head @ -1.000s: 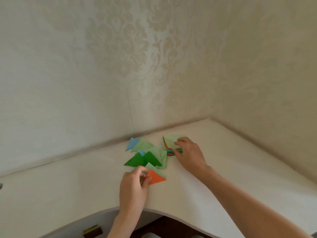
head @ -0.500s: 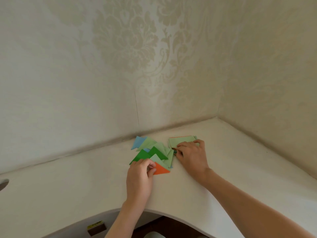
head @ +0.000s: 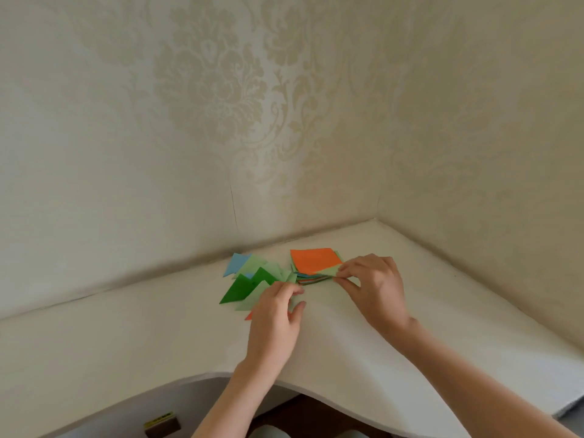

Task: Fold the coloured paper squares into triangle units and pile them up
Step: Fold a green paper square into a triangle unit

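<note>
Right hand (head: 374,290) pinches light green sheet (head: 328,272) off stack of paper squares (head: 313,263), orange on top. Left hand (head: 275,314), fingers curled, rests on folded triangle pile (head: 249,279) left of stack.

The wallpaper (head: 205,90) is pale cream with a faint damask pattern of leaves and scrolls in a slightly darker beige, and the bench (head: 442,311) is plain off-white. The stack of paper squares (head: 313,263) shows a bright orange sheet on top, with thin edges of blue, red and green beneath, and a light green sheet (head: 328,271) at its near corner. The folded triangles (head: 249,279) are dark green, light green and sky blue, with what seems to be an orange tip (head: 249,316) at the near edge.
</note>
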The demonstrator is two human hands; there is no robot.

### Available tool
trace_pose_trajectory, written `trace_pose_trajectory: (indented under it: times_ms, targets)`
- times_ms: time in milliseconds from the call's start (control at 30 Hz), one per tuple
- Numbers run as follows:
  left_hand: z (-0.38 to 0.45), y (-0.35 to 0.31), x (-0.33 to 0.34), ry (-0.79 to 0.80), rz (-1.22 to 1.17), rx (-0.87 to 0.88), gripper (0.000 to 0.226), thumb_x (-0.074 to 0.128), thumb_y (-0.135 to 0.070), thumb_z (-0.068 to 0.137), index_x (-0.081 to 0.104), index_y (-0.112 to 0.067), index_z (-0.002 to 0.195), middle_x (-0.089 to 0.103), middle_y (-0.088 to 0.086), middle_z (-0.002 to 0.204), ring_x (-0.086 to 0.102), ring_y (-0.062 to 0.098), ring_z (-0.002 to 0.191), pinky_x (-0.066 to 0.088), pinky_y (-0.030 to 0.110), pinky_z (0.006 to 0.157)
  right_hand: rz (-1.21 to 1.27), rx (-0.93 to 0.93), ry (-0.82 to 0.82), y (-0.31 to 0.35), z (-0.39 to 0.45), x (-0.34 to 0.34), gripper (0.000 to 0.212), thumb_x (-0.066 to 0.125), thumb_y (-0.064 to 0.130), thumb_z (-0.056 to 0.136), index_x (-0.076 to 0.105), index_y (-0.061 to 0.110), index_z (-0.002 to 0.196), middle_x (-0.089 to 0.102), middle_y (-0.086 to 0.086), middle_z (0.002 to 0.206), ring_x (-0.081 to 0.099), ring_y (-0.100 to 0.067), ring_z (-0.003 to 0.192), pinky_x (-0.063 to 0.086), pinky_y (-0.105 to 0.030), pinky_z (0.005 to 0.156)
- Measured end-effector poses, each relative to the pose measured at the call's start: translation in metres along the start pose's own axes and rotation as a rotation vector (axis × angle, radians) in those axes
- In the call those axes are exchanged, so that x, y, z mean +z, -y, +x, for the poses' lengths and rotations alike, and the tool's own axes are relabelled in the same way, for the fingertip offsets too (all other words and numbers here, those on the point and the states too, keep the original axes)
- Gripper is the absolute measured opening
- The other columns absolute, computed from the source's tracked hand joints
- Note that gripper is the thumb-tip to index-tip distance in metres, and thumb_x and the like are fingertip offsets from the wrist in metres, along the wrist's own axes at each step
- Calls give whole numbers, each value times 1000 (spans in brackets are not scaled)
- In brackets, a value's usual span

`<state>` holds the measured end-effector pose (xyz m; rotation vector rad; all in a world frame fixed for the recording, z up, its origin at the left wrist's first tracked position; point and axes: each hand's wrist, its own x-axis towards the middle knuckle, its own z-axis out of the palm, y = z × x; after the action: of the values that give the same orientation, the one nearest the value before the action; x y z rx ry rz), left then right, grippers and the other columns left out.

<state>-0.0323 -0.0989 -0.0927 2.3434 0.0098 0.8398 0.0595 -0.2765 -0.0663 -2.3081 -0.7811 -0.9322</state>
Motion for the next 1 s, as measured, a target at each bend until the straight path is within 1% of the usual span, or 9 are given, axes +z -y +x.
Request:
trace_pose_trajectory:
  times_ms: [133,233,300,367,467,633,833,933,1000]
  targets:
    - [-4,-17,20,83,-29,104,31,74,-10,78,61,-20,103,54,-12,103,52,4,96,43,17,85,-6,-47,123,-5,-29,-17,15,83,27,67,68,25,70,67,14,77,61,-13,74,43,-32,68]
    - [-7,-22,33,200,-29,124,26,72,-17,80,63,-19,104,59,-10,106,53,5,101,36,10,87,-23,-26,239,-9,-47,-21,9,75,34,71,68,29,71,66,15,75,62,-13,71,46,-33,67]
    - [-9,-22,40,256,-15,119,22,70,-25,83,65,-19,103,62,-10,104,54,7,100,37,12,88,-32,-1,293,-12,-55,-21,12,66,43,75,68,31,72,66,15,75,62,-12,72,46,-32,68]
    - [-10,-21,44,274,5,120,16,68,-29,84,68,-20,97,64,-10,100,55,8,97,40,17,86,-25,18,339,-15,-61,-19,25,55,52,81,68,32,74,66,16,78,62,-11,75,46,-32,69]
    - [-7,-20,46,266,2,123,8,71,-25,81,70,-19,85,65,-10,91,55,11,91,41,19,82,65,76,381,-16,-66,-20,33,49,56,84,69,31,80,65,16,87,59,-12,83,45,-32,73]
    - [-4,-20,48,249,-19,80,9,71,-28,81,67,-20,78,63,-11,86,53,10,86,42,23,78,218,176,389,-18,-65,-18,25,57,49,84,70,28,82,62,16,87,57,-10,83,49,-35,75]
    - [-7,-19,52,240,-97,-27,14,75,-29,76,63,-28,69,61,-16,89,53,5,89,34,8,78,297,295,424,-16,-59,-18,12,71,38,81,73,25,80,62,15,83,58,-3,79,46,-21,75]
    - [-3,-19,53,251,-128,-65,21,77,-28,74,59,-35,65,62,-16,88,56,7,89,42,19,81,320,363,437,-15,-56,-19,12,74,35,79,73,23,80,61,17,80,57,2,76,40,-7,70]
    - [-1,-20,53,267,-137,-82,26,77,-28,73,56,-39,63,62,-16,87,58,8,90,45,25,82,324,386,446,-15,-54,-19,11,74,33,79,73,22,80,60,17,78,56,4,75,38,-5,69]
